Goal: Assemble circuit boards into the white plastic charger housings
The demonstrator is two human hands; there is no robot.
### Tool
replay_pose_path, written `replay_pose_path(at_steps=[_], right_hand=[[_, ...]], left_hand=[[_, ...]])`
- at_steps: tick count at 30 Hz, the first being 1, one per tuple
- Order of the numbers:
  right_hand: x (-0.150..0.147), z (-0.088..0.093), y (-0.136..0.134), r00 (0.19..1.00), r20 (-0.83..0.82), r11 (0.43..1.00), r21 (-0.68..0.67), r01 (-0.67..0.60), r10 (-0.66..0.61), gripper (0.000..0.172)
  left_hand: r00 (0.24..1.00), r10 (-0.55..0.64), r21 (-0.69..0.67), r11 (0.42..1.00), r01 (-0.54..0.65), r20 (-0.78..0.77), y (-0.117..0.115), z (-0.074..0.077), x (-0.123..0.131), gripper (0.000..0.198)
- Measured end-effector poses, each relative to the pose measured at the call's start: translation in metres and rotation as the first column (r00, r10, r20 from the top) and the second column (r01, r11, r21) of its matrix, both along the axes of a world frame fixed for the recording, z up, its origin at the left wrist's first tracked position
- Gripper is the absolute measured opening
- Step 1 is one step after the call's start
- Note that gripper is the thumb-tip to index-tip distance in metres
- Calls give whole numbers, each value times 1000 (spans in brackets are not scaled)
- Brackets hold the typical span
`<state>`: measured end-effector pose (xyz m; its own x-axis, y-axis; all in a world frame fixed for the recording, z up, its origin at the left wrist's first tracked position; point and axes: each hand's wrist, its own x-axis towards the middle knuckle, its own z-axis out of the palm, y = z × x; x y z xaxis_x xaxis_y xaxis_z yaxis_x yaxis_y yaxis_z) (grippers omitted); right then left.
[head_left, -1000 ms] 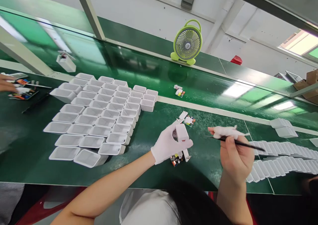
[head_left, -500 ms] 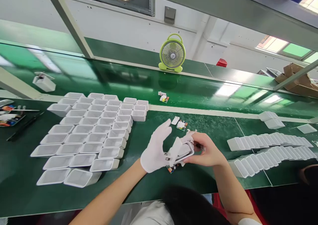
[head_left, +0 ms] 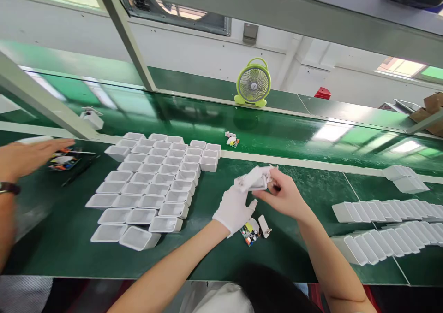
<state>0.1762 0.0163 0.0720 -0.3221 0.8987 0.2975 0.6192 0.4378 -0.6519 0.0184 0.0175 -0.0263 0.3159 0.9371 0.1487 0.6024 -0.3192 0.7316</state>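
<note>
Matt cloth glove (head_left: pixel 231 212), smooth plastic casing (head_left: pixel 262 184)

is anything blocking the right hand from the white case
Nothing visible: the bare right hand holds the white case directly. The gloved left hand is at the other side, and the circuit board lies on the green table, not between them.

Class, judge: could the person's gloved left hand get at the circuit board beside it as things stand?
Probably yes: the circuit board lies beside the left hand, with nothing visible between them. That hand appears to support the white casing along with the right hand, so it may need freeing first.
</note>
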Motion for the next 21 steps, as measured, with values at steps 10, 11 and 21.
replay_pose_path(at_steps=[10,11,21], right_hand=[[-95,-48,73,916,394,966,-255,38,68,24],[-99,-49,74,915,399,966,-257,43,65,24],[-13,-23,117,914,280,940,-90,329,-294,26]], left_hand=[[931,70,-33,996,-88,-357,4,6,3,33],[925,69,-37,995,-90,-373,6,7,2,32],[926,55,66,997,-33,-372,5,9,-2,25]])
